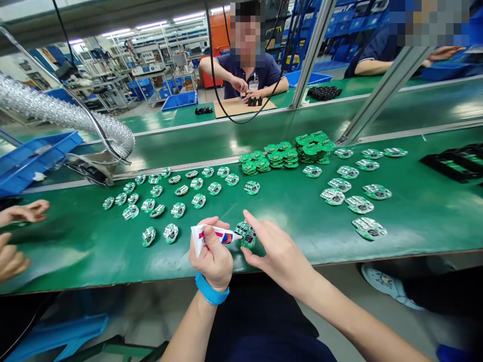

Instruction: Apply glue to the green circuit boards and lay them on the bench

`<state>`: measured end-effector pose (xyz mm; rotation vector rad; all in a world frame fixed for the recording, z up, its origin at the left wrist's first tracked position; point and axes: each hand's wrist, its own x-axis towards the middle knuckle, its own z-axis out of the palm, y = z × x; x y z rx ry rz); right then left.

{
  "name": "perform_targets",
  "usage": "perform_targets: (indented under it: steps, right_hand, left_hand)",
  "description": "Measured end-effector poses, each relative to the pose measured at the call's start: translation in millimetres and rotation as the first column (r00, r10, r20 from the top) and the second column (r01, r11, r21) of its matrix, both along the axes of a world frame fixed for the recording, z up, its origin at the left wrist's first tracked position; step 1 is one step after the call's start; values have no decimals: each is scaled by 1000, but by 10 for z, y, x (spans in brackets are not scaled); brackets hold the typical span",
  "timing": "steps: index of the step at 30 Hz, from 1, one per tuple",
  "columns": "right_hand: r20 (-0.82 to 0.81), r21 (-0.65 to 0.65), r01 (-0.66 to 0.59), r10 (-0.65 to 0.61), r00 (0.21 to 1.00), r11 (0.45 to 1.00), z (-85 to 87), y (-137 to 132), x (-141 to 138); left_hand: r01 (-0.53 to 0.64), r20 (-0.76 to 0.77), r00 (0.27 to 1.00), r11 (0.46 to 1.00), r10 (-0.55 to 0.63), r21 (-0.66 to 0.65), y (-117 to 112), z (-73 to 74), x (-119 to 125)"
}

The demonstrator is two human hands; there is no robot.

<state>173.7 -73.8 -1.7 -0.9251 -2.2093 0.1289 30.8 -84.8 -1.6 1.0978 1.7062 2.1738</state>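
My left hand [211,254], with a blue wristband [211,289] on its wrist, grips a white squeeze tube of adhesive [217,235] with a red and blue label. The tube's nozzle reaches the edge of a round green circuit board [246,234]. My right hand [275,249] holds that board between thumb and forefinger on the green conveyor belt [75,251]. Two similar boards [170,233] lie just left of my left hand, among rows of others.
Several boards lie in rows on the belt, with stacks [281,155] behind them. A co-worker's hands [18,231] reach in at the left edge. A blue bin [33,161] and silver flexible duct [49,108] stand at the back left; a black rack [455,163] lies right.
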Motion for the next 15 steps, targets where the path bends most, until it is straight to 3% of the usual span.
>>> perform_targets:
  steps: [10,15]
  right_hand:
    - [-2,6,2,-2,1000,1000,19,-34,-11]
    - [-3,13,1,-1,1000,1000,27,-53,7]
  left_hand:
    - [-25,-93,995,998,30,51,-22,-120,-40]
    - [-32,-20,999,999,32,25,-12,-203,-106]
